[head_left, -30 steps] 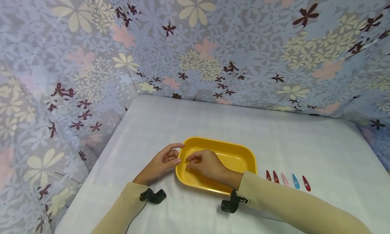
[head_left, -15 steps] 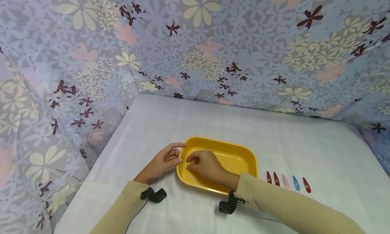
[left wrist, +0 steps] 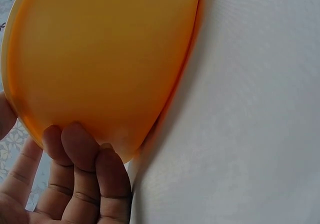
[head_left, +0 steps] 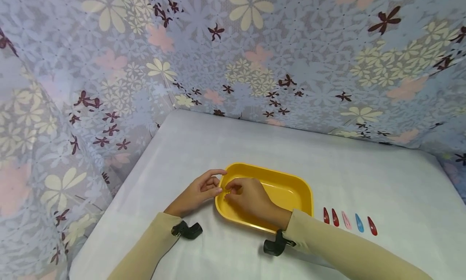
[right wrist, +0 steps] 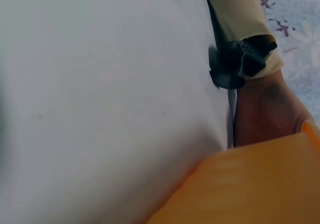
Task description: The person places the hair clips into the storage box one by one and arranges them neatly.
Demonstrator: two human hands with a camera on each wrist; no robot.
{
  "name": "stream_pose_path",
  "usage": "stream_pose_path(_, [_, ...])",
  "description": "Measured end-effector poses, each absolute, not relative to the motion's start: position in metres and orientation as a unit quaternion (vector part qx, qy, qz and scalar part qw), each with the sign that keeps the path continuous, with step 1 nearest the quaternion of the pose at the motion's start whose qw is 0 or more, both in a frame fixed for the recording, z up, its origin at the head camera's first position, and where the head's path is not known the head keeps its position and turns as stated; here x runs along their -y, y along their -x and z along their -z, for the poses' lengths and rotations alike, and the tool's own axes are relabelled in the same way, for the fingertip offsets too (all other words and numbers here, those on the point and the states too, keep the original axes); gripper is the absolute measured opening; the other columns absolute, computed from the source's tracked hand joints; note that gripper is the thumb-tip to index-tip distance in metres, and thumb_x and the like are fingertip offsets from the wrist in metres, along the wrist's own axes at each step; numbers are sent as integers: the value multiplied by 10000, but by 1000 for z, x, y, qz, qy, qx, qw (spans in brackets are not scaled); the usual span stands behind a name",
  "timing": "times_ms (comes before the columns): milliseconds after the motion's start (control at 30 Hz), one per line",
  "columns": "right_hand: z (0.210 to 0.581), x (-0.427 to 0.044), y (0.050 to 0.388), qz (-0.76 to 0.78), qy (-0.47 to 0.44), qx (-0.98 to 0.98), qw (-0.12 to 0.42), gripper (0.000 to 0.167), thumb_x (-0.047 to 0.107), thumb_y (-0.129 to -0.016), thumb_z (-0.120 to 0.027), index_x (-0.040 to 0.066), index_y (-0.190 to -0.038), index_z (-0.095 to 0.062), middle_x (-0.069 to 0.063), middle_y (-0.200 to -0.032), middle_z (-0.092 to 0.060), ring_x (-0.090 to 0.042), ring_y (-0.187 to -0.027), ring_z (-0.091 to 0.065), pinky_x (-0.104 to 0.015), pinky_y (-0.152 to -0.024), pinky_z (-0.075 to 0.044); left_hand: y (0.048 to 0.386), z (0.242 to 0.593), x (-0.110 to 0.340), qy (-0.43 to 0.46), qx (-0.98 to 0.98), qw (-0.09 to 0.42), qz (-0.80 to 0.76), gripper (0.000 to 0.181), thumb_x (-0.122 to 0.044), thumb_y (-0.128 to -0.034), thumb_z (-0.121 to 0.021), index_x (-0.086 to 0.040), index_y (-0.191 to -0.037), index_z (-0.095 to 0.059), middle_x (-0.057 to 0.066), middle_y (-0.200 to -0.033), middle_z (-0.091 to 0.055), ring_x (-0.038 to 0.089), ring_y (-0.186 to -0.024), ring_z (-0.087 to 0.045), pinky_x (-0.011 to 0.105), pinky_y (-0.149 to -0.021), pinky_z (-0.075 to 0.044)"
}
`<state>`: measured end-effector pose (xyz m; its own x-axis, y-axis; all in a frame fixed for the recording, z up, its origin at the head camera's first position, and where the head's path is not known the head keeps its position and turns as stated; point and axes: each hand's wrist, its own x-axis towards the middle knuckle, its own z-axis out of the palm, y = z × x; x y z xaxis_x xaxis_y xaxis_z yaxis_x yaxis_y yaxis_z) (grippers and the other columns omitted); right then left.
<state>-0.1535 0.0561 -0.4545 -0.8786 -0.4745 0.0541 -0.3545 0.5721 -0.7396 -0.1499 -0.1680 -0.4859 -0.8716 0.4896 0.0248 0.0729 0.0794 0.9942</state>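
Note:
A yellow tray (head_left: 291, 193) stands on the white-covered table. My left hand (head_left: 198, 193) is at its left end, index fingertip and thumb touching the rim. In the left wrist view, bent fingers (left wrist: 80, 154) rest against the outer wall of the tray (left wrist: 105, 58). My right hand (head_left: 253, 197) reaches inside the tray, near the left wall, with thumb and index finger bent toward each other. A small yellow patch shows between those fingertips; whether it is a held thing or the tray cannot be told. The right wrist view shows the tray (right wrist: 250, 184) but not the right fingers.
Right of the tray lie several snap hair clips in a row: dark red ones (head_left: 335, 217), a pink clip (head_left: 346, 220), a blue clip (head_left: 359, 223) and a red clip (head_left: 372, 226). Flowered cloth (head_left: 255, 69) hangs behind the table (head_left: 204, 138).
The head view has shifted slightly, so the scene sits a little further right. Both hands keep their places at the tray; the right fingers move only slightly. The hair clips lie as before.

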Motion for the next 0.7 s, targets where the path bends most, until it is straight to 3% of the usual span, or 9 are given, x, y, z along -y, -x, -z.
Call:
stream_pose_path(133, [444,-60,149,406,228,-881,80,159,159,-880,-815,122,-1031,-783,123,-779,-666,-86,-688,-595,-243,-613,-502,152,486,167,-199,-717,161,-649,509,-215,-1012,-664,-248,-1485,-478,148,-1066,-589,237,-947,-610,256,-816,-508])
stream_pose_path(367, [405,-89,144,446,184,-871,95,197,212,-903,-801,151,-1088,-772,74,-867,-693,-153,-435,-498,-265,-422,-406,152,487,166,-205,-709,159,-656,517,-192,-1010,-667,-184,-1488,-472,146,-1059,-583,224,-931,-617,257,-807,-517])
stream_pose_path(700, [369,-169,136,504,151,-850,34,256,295,-931,-770,243,-1181,-750,1,-1007,-707,-255,-533,-545,-303,-481,-468,151,487,166,-181,-711,163,-660,506,-130,-1008,-660,-204,-1479,-489,165,-1094,-590,229,-928,-618,252,-810,-534])
